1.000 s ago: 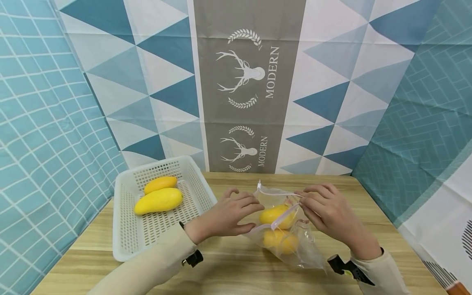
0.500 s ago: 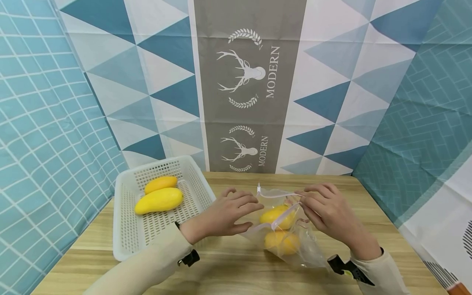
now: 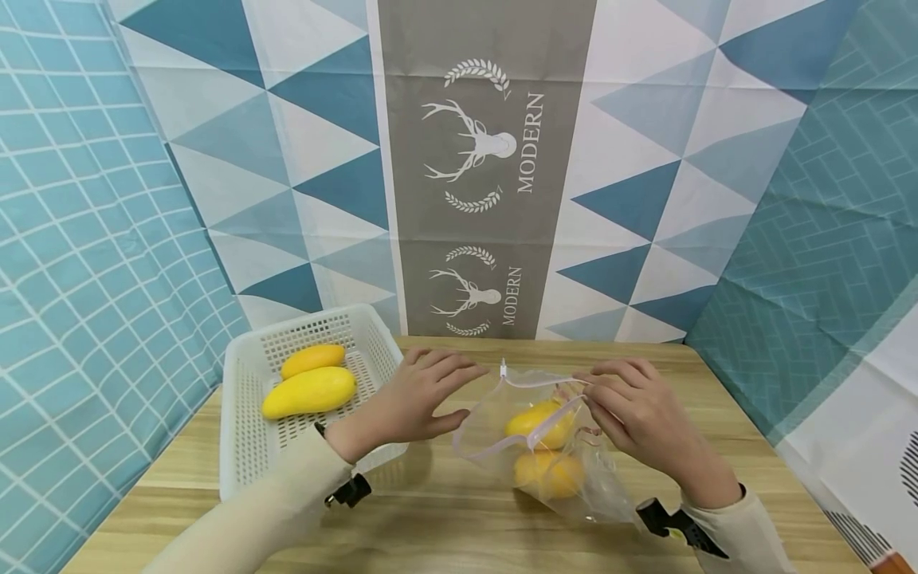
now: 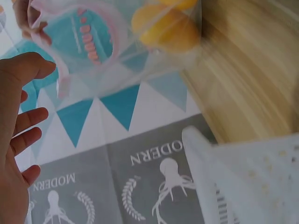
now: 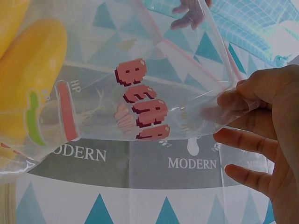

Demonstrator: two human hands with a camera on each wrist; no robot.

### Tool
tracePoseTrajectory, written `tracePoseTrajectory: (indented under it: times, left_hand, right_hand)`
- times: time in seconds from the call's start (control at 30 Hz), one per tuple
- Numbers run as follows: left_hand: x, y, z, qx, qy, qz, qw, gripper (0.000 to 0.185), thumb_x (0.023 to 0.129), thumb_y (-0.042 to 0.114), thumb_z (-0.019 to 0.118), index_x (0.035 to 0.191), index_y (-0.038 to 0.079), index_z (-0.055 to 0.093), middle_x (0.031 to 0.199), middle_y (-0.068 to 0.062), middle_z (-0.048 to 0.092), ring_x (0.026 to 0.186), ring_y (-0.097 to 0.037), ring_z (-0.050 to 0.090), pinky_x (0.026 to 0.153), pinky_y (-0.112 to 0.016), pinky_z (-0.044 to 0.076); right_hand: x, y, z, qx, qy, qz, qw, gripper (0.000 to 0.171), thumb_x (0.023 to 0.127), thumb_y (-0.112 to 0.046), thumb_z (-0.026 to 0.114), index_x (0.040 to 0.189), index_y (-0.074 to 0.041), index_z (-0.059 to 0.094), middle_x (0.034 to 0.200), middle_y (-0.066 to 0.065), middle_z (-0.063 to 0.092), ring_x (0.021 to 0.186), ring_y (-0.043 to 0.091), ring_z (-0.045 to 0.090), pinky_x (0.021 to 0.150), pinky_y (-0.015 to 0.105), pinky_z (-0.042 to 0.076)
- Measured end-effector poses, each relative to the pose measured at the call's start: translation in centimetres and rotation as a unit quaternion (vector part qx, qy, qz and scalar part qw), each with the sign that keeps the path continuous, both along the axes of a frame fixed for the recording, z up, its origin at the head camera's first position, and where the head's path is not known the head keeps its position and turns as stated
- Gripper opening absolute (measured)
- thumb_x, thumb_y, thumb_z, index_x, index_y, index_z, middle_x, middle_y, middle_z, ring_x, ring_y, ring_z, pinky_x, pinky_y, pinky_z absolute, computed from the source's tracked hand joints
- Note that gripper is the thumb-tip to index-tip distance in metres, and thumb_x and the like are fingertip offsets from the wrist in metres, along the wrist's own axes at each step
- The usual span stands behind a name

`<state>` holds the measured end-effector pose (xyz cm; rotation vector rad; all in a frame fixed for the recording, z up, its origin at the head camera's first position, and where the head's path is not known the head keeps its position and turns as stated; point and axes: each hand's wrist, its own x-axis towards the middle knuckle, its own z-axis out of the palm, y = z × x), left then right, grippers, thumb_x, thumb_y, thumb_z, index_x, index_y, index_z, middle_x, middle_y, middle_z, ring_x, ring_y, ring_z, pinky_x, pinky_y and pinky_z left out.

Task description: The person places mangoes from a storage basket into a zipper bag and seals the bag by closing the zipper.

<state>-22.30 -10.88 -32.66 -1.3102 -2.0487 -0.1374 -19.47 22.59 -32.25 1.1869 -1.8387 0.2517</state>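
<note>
A clear zip bag [image 3: 566, 478] lies on the wooden table [image 3: 445, 526] with its mouth open to the left and two yellow mangoes [image 3: 534, 418] inside. My right hand [image 3: 591, 392] pinches the bag's upper rim between thumb and fingers, which the right wrist view shows close up: right hand [image 5: 233, 102], bag [image 5: 140, 93], mango [image 5: 28, 84]. My left hand [image 3: 448, 392] hovers with spread fingers left of the bag's mouth, over the near corner of the white basket [image 3: 244, 462], and holds nothing. In the left wrist view the left hand [image 4: 18, 135] is apart from the bag [image 4: 93, 51].
The white perforated basket at the left of the table holds two more yellow mangoes [image 3: 310, 391]. Patterned cloth walls close in the back and both sides. Bare tabletop lies in front of the bag and to its right.
My left hand has let go of the bag's mouth and drawn back to the left, over the basket. The bag's mouth now sags wider. The right hand has kept its pinch.
</note>
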Motion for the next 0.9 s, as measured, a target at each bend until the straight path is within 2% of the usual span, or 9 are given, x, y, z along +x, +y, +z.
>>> tracePoseTrajectory:
  times: [0.3,0.4,0.63,0.9]
  left_hand:
    - [-0.6,-1.9,0.7,0.010,0.000,0.011,0.9999,0.064,0.078,0.025,0.081,0.136,0.010,0.056,0.127,-0.005,0.060,0.117,-0.026,0.054,0.089,-0.050,0.039]
    - [-0.8,-2.6,1.0,0.012,-0.004,0.025,0.9996,0.065,0.078,0.023,0.080,0.137,0.011,0.055,0.127,-0.005,0.059,0.117,-0.027,0.053,0.088,-0.052,0.038]
    - [-1.5,-4.2,1.6,0.019,-0.037,0.064,0.9971,0.066,0.081,0.021,0.078,0.141,0.013,0.052,0.130,-0.005,0.056,0.120,-0.026,0.049,0.089,-0.055,0.035]
    - [-2.5,-6.7,1.6,0.027,-0.043,0.105,0.9932,0.068,0.081,0.019,0.077,0.143,0.011,0.049,0.134,-0.009,0.054,0.122,-0.030,0.047,0.091,-0.060,0.031]
  right_hand:
    - [0.0,-0.2,0.0,0.000,0.003,0.001,1.000,0.041,0.107,-0.025,0.042,0.083,-0.007,0.069,0.084,0.006,0.071,0.089,0.031,0.065,0.077,0.050,0.047]
    - [0.0,-0.2,-0.1,0.000,0.001,-0.001,1.000,0.041,0.107,-0.026,0.042,0.083,-0.007,0.069,0.084,0.006,0.071,0.089,0.031,0.065,0.077,0.049,0.047]
    - [0.1,-0.1,-0.1,-0.001,-0.002,-0.004,1.000,0.041,0.107,-0.026,0.042,0.083,-0.007,0.069,0.084,0.005,0.071,0.089,0.031,0.065,0.078,0.049,0.047]
    - [0.0,-0.2,-0.1,-0.001,0.000,-0.001,1.000,0.041,0.107,-0.026,0.042,0.084,-0.007,0.070,0.084,0.006,0.071,0.089,0.031,0.065,0.077,0.049,0.047]
